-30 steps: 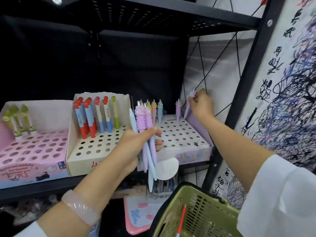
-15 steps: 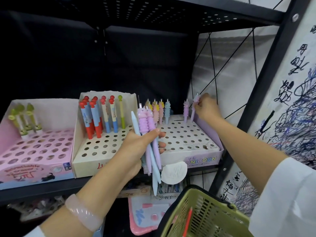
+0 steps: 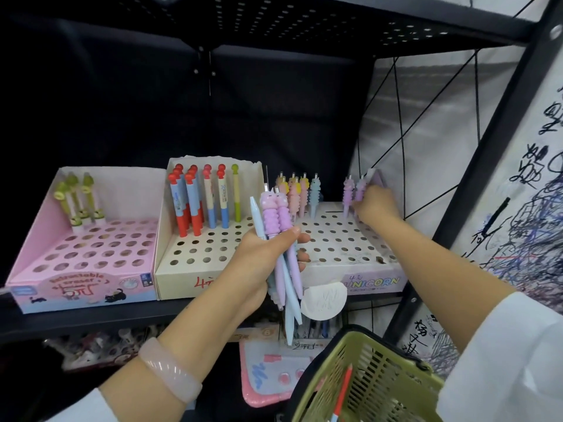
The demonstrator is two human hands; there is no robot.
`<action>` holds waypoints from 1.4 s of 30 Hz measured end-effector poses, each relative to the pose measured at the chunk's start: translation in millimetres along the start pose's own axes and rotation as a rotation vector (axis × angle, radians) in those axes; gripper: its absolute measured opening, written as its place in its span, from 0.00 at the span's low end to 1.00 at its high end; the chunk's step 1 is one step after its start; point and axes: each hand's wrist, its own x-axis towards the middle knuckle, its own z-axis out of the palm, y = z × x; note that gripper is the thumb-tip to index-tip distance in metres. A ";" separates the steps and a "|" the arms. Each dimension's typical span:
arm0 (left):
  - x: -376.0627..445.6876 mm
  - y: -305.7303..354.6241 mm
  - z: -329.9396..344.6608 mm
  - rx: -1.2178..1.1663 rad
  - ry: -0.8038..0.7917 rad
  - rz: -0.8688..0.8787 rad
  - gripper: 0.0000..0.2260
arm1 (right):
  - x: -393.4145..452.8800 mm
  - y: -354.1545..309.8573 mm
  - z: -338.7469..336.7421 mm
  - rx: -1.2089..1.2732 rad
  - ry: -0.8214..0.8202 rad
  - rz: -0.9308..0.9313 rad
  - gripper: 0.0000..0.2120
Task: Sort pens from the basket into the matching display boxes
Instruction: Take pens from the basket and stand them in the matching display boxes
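My left hand [image 3: 259,263] is curled round a bunch of pens [image 3: 281,248], purple unicorn tops up and a pale blue one alongside, held upright just in front of the unicorn box [image 3: 359,271]. My right hand [image 3: 376,207] reaches to that box's far right corner, fingers pinching a purple unicorn pen [image 3: 361,190] that stands there beside another of its kind. Left of my left hand sit the cream box [image 3: 179,280] with red and blue pens and the pink box [image 3: 42,287]; below my right forearm is the green basket [image 3: 374,379], a red pen [image 3: 344,388] lying inside.
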 end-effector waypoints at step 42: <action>4.5 -3.6 -8.8 0.059 0.090 0.071 0.06 | 7.8 10.2 -14.7 0.185 0.072 -0.232 0.11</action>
